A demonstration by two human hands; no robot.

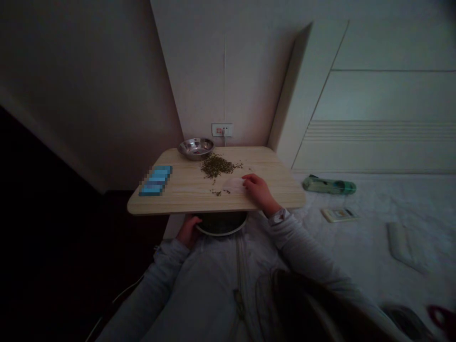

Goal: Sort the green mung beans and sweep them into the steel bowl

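On the light wooden tabletop (pixel 178 199) lies a spread pile of small dark grains (pixel 217 165), with a few more grains near the front edge. My right hand (pixel 258 191) grips a thin whitish piece (pixel 233 185) that lies against the board beside those few grains. Below the front edge, my left hand (pixel 188 230) holds the rim of a round bowl (pixel 223 228), its fingers wrapped on the left side. The bowl is partly hidden under the tabletop, and its inside is dark. A shiny metal bowl (pixel 195 148) stands at the back left of the board.
A phone with a blurred screen (pixel 156 180) lies on the board's left side. Behind the board is a wall socket (pixel 222 129) with a plug. To the right, a green package (pixel 329 185) and another phone-like object (pixel 339 215) lie on a white quilted bed (pixel 374 199).
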